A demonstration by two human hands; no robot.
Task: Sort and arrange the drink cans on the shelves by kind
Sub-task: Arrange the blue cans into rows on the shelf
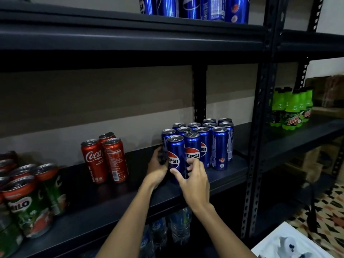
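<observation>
A cluster of several blue Pepsi cans (pixel 219 146) stands on the middle shelf (pixel 111 198). Both hands hold the front Pepsi can (pixel 175 155) at the cluster's near left corner. My left hand (pixel 156 166) wraps its left side, fingers reaching behind it. My right hand (pixel 193 177) curls round its lower right side, thumb across the front. Three red Coca-Cola cans (pixel 104 157) stand to the left. Several green Milo cans (pixel 31 198) crowd the shelf's left end. More Pepsi cans (pixel 193 8) stand on the shelf above.
A black upright post (pixel 260 127) bounds the shelf on the right. Green Mountain Dew bottles (pixel 290 108) stand on the neighbouring shelf. Water bottles (pixel 171 229) sit on the shelf below. A white box (pixel 290 244) lies at the lower right on a patterned floor.
</observation>
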